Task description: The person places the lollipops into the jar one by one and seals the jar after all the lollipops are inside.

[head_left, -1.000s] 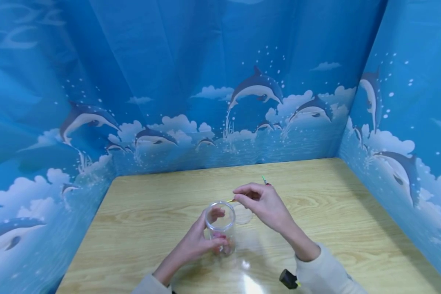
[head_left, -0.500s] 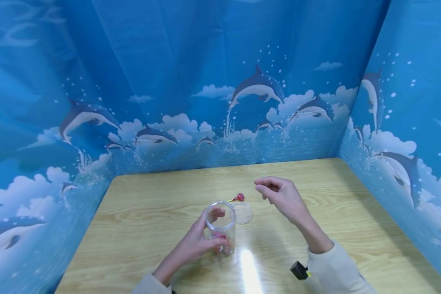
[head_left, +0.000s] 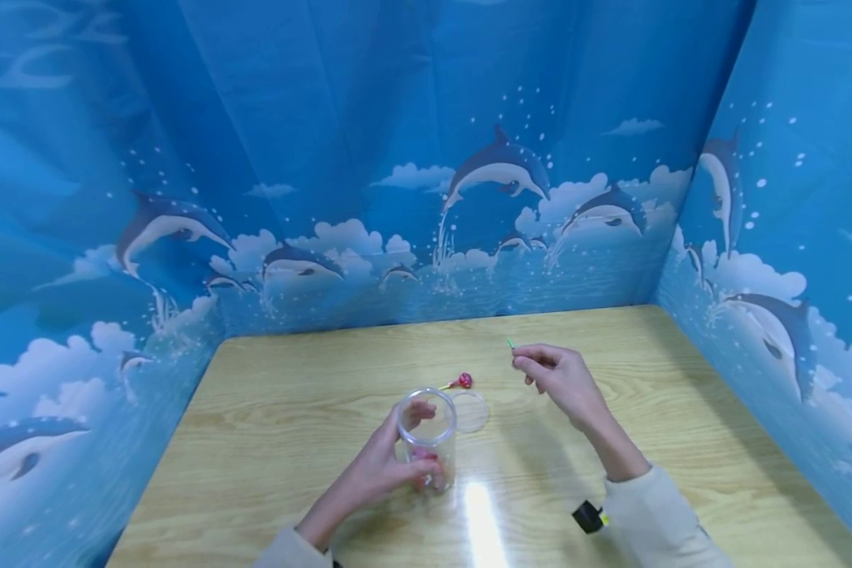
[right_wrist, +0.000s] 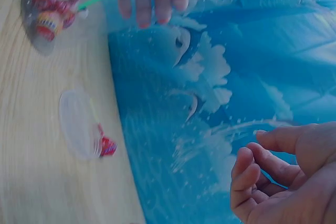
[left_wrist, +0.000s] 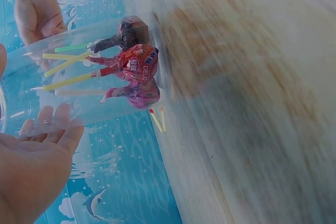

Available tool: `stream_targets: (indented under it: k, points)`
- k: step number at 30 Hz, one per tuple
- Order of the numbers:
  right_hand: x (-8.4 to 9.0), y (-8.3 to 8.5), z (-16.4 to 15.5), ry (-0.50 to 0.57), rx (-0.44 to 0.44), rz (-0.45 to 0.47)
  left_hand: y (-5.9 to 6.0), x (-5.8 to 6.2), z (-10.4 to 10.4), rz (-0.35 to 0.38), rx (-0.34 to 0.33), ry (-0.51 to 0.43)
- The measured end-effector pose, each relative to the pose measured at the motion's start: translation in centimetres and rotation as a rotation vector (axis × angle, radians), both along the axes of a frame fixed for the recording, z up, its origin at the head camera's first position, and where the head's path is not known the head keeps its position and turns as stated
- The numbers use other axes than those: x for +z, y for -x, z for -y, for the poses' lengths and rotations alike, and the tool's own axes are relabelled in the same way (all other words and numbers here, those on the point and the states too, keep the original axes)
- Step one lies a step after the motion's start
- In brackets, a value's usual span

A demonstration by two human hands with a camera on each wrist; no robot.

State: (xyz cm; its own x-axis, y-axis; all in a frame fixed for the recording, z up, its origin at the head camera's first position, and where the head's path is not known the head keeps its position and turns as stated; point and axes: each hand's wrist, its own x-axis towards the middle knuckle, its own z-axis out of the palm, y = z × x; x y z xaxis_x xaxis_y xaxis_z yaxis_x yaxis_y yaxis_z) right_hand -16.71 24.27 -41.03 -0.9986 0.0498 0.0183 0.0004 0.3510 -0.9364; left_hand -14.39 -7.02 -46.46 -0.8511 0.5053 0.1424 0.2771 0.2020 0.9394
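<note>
The left hand (head_left: 390, 465) is wrapped around the clear round plastic jar (head_left: 427, 439), fingers curled on its far side and thumb on the near side, holding it upright on the pale wood-grain bench (head_left: 291, 442). In the left wrist view the jar's bottom holds several wrapped lollipops (left_wrist: 134, 69), red, pink and dark, with yellow and green sticks pointing up toward the mouth. The right hand (head_left: 561, 380) is raised over the bench to the right of the jar and farther back, well apart from it. Its thumb and fingertips are pinched together on a thin green lollipop stick (head_left: 510, 344), whose tip pokes out up and to the left; the sweet end is hidden inside the hand. The right wrist view shows its fingers (right_wrist: 247, 174) curled in toward the palm.

Just behind the jar and slightly right lies a clear round plastic lid (head_left: 470, 412), flat on the bench. Touching the lid's far edge, a single red-wrapped lollipop with a yellow stick (head_left: 460, 382) lies between the jar and the right hand, nearer the jar. A small black device with a yellow-green mark (head_left: 587, 517) sits at the right wrist's pale sleeve. Blue curtains printed with dolphins and clouds (head_left: 426, 197) wall the bench on three sides.
</note>
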Motion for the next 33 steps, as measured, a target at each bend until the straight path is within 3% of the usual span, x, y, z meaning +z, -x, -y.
stream_targets:
  k: [14, 33]
  points:
    - [-2.3, 1.7, -3.4, -0.028, -0.092, 0.092, 0.2, 0.0, -0.1, 0.017, -0.001, 0.019]
    - [-5.7, 5.9, -6.1, -0.058, -0.089, 0.159, 0.2, -0.2, -0.1, 0.019, -0.002, 0.013]
